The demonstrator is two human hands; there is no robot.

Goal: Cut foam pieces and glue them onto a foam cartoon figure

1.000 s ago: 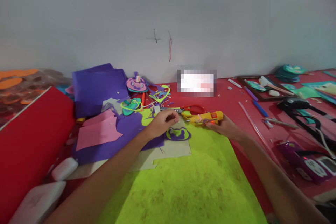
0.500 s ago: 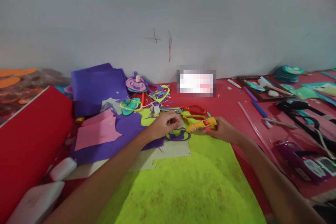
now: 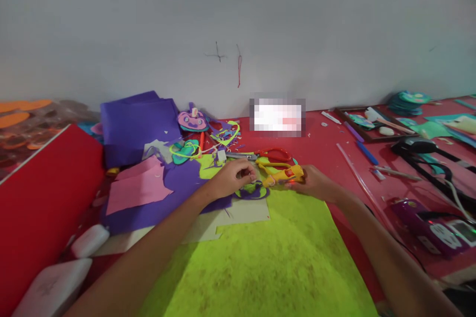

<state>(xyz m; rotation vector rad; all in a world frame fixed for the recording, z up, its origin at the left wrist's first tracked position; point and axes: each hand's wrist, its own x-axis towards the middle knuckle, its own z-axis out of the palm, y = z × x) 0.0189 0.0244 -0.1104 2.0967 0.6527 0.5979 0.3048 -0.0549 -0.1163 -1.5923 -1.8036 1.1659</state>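
Note:
My right hand (image 3: 314, 183) is closed around a yellow glue gun (image 3: 286, 175) with a small red light glowing on it. Its nozzle points left, over the edge of a purple and lime-green cutout (image 3: 254, 190). Just above that cutout, my left hand (image 3: 236, 178) is curled with thumb and fingertips pinched together; anything between them is too small to make out. Under both hands lies a large lime-green sheet (image 3: 282, 262). Red-handled scissors (image 3: 273, 155) rest behind the hands, beside the yellow handles of another tool (image 3: 273, 164).
Purple sheets (image 3: 137, 129) and pink pieces (image 3: 136, 185) lie left, near a red board (image 3: 48, 208). A pink face-shaped cutout (image 3: 192, 121) and scraps sit at the back. Rightward are a clear tube (image 3: 366, 188), a blue pen (image 3: 367, 153), a purple device (image 3: 431, 228) and black straps (image 3: 420, 148).
The glue gun in my right hand has shifted very slightly left. My left hand keeps its pinch in nearly the same spot.

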